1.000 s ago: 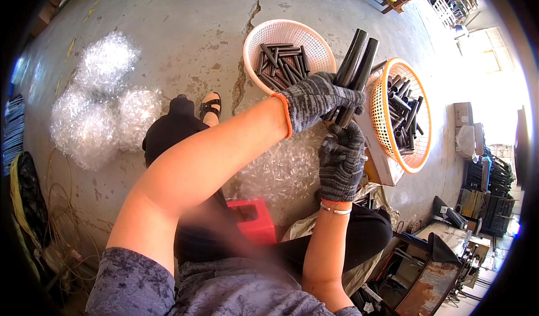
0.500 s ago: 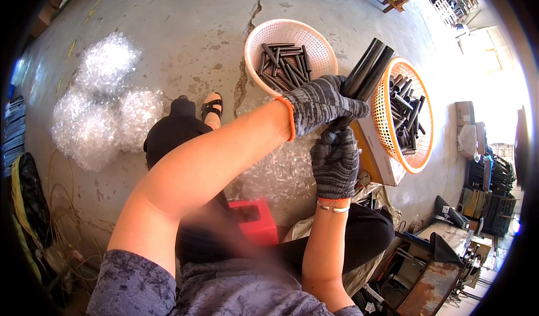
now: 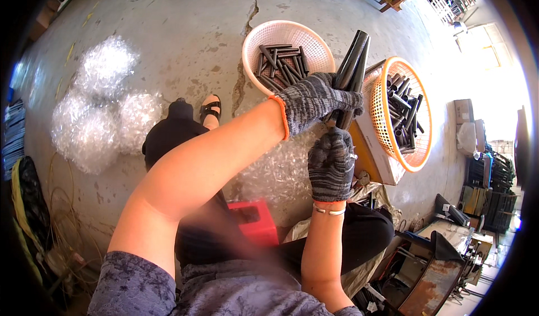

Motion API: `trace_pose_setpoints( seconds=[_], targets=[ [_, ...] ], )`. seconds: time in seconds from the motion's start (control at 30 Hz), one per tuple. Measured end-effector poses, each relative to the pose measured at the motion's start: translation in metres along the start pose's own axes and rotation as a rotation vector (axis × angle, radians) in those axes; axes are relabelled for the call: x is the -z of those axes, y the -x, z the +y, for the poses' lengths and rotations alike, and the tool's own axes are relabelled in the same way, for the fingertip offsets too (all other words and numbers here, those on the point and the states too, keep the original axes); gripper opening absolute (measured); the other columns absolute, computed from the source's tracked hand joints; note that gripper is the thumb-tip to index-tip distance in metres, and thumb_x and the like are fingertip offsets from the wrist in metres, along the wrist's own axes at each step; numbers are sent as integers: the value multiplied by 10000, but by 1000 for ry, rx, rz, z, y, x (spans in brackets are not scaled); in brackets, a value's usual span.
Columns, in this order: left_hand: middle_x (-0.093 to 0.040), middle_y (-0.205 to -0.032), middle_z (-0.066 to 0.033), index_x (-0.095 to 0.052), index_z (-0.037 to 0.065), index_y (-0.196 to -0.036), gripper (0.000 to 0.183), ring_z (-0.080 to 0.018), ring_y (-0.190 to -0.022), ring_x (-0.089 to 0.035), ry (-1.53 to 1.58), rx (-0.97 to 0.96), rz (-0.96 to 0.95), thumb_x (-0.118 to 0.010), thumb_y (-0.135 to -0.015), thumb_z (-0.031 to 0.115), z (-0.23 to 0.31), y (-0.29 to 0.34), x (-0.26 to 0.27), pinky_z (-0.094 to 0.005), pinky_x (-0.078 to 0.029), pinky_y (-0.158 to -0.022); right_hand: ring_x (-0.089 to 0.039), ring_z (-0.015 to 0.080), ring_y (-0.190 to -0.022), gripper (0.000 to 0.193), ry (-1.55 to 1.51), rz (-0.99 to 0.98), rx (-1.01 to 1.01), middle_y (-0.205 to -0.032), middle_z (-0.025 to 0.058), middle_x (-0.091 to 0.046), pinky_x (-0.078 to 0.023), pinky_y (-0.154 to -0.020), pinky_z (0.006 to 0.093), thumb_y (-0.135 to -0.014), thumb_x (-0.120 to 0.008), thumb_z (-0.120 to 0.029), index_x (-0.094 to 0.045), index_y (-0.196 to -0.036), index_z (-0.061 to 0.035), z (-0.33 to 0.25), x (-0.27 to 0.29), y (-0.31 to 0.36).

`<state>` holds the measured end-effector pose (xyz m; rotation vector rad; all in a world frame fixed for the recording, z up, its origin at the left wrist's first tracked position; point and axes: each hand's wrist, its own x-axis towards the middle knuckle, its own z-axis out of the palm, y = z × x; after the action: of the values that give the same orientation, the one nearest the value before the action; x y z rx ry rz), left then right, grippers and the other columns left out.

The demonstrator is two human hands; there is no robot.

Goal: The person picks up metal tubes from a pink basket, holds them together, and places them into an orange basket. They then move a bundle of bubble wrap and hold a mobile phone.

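My left hand (image 3: 311, 101), in a dark grey knit glove with an orange cuff, is closed around a few black tubes (image 3: 354, 57). They stick up out of the fist, leaning slightly right, and their lower ends show below it. Just beneath those ends is my right hand (image 3: 331, 167), gloved alike and curled shut. A small pale tip shows at the right side of that fist; what it belongs to is hidden. Beyond the left hand, a pale pink basket (image 3: 317, 41) holds several thin black tubes (image 3: 286, 66).
An orange-rimmed basket (image 3: 424, 139) with several black tubes leans by a box (image 3: 368, 147) at the right. Clear plastic shavings (image 3: 92, 114) lie heaped at the left, with more below my hands. A red plastic stool (image 3: 255, 220) is close to my legs.
The held tubes have swung left and stand more upright. My hands have shifted slightly left, and the tubes' lower ends now show between them.
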<state>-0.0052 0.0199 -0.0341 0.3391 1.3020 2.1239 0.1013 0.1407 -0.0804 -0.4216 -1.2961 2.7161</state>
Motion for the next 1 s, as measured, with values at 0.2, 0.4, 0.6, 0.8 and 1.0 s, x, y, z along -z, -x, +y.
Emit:
trace_pose_setpoints(
  seconds=[0.2, 0.4, 0.6, 0.8, 1.0],
  targets=[
    [-683, -901, -49, -637, 50, -1051, 287, -106, -832, -629, 9, 7, -32, -652, -830, 232, 6, 6, 0, -217, -456, -639, -490, 94, -604, 94, -178, -122, -154, -703, -1, -493, -420, -516, 204, -889, -540, -115, -530, -967, -65, -18, -11, 10],
    [-651, -764, -79, -648, 5, -927, 274, -139, -686, -610, -149, -67, 9, -732, -734, 180, -4, -4, -1, -267, -491, -629, -395, 87, -486, 100, -331, -105, -285, -637, -36, -464, -355, -447, 225, -859, -581, -207, -539, -886, -120, -15, -5, -1],
    [-675, -937, -70, -639, 21, -1042, 321, -151, -879, -630, -74, 9, -39, -726, -758, 141, -3, -5, -1, -274, -499, -789, -398, 73, -475, 59, -323, -51, -232, -588, -45, -411, -367, -449, 221, -846, -546, -139, -542, -892, -102, -13, -5, -4],
    [-670, -937, -87, -626, 2, -1039, 323, -170, -874, -637, 91, -1, -56, -724, -761, 133, 0, -2, 0, -288, -508, -800, -439, 81, -512, 157, -137, -11, -54, -640, -37, -469, -378, -466, 208, -806, -658, -162, -548, -874, -72, -12, -12, 2],
    [-667, -937, -90, -628, 9, -1019, 295, -174, -897, -634, 22, -20, -48, -722, -764, 122, -4, -3, 0, -296, -514, -807, -494, 97, -558, 148, 20, -48, 108, -693, 10, -535, -425, -495, 215, -787, -667, -87, -564, -878, -31, -9, -5, 3]
  ],
)
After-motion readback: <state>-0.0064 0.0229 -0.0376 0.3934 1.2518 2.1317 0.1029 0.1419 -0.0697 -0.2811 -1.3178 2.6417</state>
